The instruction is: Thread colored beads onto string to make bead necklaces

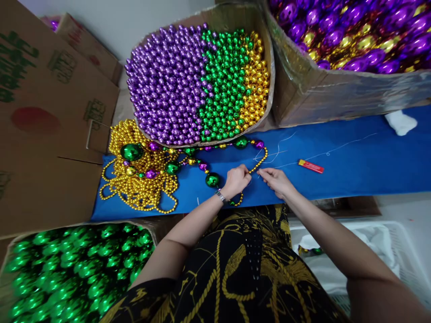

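Note:
My left hand [236, 181], wearing a watch-like metal band at the wrist, is closed on a bead necklace [259, 163]. Small gold beads curve up from its fingers and more hang below. Larger green, purple and gold beads of the strand, including a big green bead [213, 180], lie to the left. Close beside it, my right hand [275, 181] pinches its fingertips together on what looks like the end of a thin white thread [303, 158]. A thin straight piece, possibly a needle, lies just above the hands; its kind is unclear.
On the blue tabletop [357, 170] lie a red lighter [311, 166], a white cloth piece [400, 122] and a pile of gold bead strands [141, 188]. Behind stand a box of sorted beads [168, 85] and a larger bead box [336, 94]. Green beads [74, 273] fill a box at lower left.

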A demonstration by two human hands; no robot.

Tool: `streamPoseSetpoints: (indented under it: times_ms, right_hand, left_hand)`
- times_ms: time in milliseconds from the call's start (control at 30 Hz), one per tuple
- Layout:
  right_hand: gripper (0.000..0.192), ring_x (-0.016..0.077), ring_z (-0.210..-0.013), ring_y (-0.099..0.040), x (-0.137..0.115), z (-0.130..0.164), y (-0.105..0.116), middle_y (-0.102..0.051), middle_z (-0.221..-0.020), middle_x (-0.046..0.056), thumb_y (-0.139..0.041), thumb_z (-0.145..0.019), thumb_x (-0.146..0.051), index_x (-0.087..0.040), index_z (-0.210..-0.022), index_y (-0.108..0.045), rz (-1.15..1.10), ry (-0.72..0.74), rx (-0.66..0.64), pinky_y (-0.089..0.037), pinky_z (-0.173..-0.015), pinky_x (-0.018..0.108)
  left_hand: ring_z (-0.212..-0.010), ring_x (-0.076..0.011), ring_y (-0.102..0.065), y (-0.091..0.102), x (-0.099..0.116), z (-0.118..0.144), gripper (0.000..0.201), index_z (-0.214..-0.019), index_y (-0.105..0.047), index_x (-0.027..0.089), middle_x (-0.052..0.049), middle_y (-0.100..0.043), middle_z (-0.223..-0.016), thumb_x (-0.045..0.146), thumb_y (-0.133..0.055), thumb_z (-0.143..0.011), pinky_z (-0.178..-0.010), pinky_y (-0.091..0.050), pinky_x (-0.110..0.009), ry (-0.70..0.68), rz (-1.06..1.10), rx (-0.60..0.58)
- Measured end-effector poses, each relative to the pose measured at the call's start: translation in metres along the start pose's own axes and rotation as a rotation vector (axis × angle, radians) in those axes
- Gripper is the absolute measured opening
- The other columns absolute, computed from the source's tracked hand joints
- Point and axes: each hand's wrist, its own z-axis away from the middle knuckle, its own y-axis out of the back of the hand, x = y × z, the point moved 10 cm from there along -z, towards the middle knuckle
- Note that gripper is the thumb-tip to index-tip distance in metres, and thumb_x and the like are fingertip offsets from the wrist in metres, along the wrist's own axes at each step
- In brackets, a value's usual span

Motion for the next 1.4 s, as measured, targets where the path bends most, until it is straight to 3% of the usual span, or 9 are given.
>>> streamPoseSetpoints:
  times_ms: [267,733,800,933,1033,1133,1233,1400]
  right_hand:
    - [0.047,0.0108,-0.057,-0.048,-0.001,-0.002,0.009,-0.063,-0.066,0.001,-0.067,-0.071,-0.062,-0.019,-0.087,-0.074,0.186,0.063,0.069,-0.033,-0.051,0.023]
    - [0.032,0.0173,-0.067,-0.059,-0.022,0.006,0.010,-0.072,-0.076,0.003,-0.060,-0.083,-0.050,-0.024,-0.091,-0.076,0.481,0.175,0.097,-0.039,-0.060,0.027]
    - [0.033,0.0186,-0.070,-0.060,-0.028,0.011,0.011,-0.072,-0.081,0.005,-0.060,-0.084,-0.050,-0.024,-0.098,-0.075,0.594,0.233,0.120,-0.039,-0.063,0.028]
    - [0.040,0.0221,-0.081,-0.059,-0.042,0.027,0.012,-0.069,-0.102,0.010,-0.050,-0.093,-0.050,-0.026,-0.118,-0.068,1.029,0.378,0.252,-0.037,-0.066,0.031]
    - [0.043,0.0282,-0.100,-0.053,-0.059,0.041,0.002,-0.063,-0.117,0.014,-0.051,-0.094,-0.048,-0.027,-0.129,-0.062,1.211,0.571,0.350,-0.035,-0.076,0.036]
    - [0.034,0.0250,-0.101,-0.047,-0.069,0.047,-0.022,-0.063,-0.113,0.011,-0.048,-0.097,-0.038,-0.028,-0.124,-0.065,1.227,0.764,0.300,-0.030,-0.080,0.037]
    - [0.030,0.0225,-0.094,-0.045,-0.069,0.040,-0.039,-0.065,-0.101,0.009,-0.044,-0.099,-0.033,-0.027,-0.113,-0.070,1.226,0.797,0.237,-0.026,-0.075,0.036]
    - [0.030,0.0221,-0.093,-0.044,-0.072,0.039,-0.051,-0.066,-0.098,0.008,-0.044,-0.099,-0.033,-0.025,-0.101,-0.073,1.250,0.855,0.245,-0.023,-0.079,0.038]
  left_hand:
    - [-0.092,-0.0252,-0.067,-0.008,0.008,0.004,0.021,-0.103,-0.059,0.015,-0.013,-0.070,-0.097,0.021,-0.046,-0.088,-0.083,-0.046,-0.032,-0.048,-0.190,-0.012]
    - [-0.092,-0.0257,-0.065,-0.010,0.008,0.003,0.018,-0.099,-0.059,0.016,-0.013,-0.069,-0.097,0.020,-0.047,-0.087,-0.083,-0.046,-0.033,-0.087,-0.130,-0.002]
    - [-0.091,-0.0234,-0.065,-0.009,0.005,0.002,0.017,-0.098,-0.060,0.017,-0.010,-0.070,-0.097,0.020,-0.048,-0.086,-0.083,-0.046,-0.031,-0.086,-0.117,0.009]
    - [-0.085,-0.0208,-0.065,-0.005,-0.002,-0.002,0.015,-0.092,-0.062,0.019,-0.006,-0.071,-0.091,0.018,-0.049,-0.083,-0.080,-0.045,-0.029,-0.074,-0.016,0.007]
    - [-0.081,-0.0200,-0.064,-0.001,-0.006,-0.004,0.016,-0.089,-0.062,0.019,-0.005,-0.071,-0.088,0.016,-0.049,-0.082,-0.078,-0.045,-0.029,-0.056,0.058,0.005]
    - [-0.080,-0.0192,-0.063,0.002,-0.006,-0.003,0.015,-0.087,-0.063,0.019,-0.004,-0.070,-0.086,0.016,-0.049,-0.082,-0.077,-0.045,-0.028,-0.063,0.084,0.010]
    - [-0.079,-0.0187,-0.063,0.001,-0.006,-0.003,0.015,-0.087,-0.063,0.019,-0.004,-0.070,-0.085,0.017,-0.049,-0.082,-0.077,-0.045,-0.028,-0.069,0.081,0.015]
    - [-0.078,-0.0189,-0.062,-0.002,-0.008,-0.005,0.016,-0.088,-0.064,0.019,-0.004,-0.069,-0.084,0.018,-0.049,-0.082,-0.076,-0.045,-0.028,-0.075,0.075,0.021]
